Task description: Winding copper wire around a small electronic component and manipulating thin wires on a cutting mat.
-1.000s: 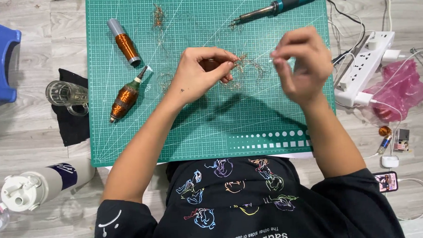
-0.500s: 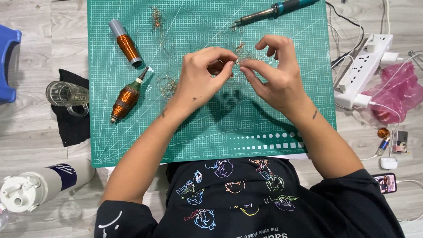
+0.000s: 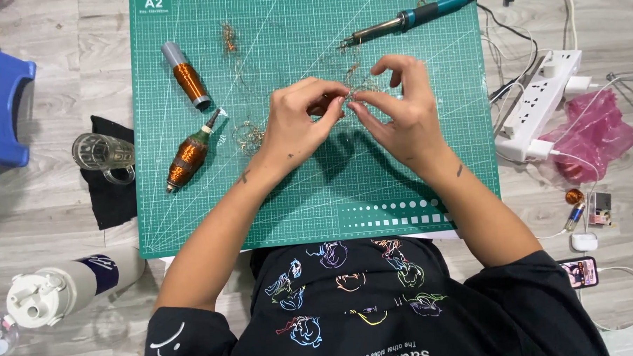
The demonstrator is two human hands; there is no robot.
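grey plank floor; on it a green cutting mat; white power strip; white bottle; black cloth

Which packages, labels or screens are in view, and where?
Phone: floor, lower right, lit screen, pink case, white cable attached.
Pink bag: right of the power strip, crumpled plastic.
Bottle: lower left, lying down, white with a dark blue label band.
Mat: centre, green gridded rectangle with white corner marking, under both hands.
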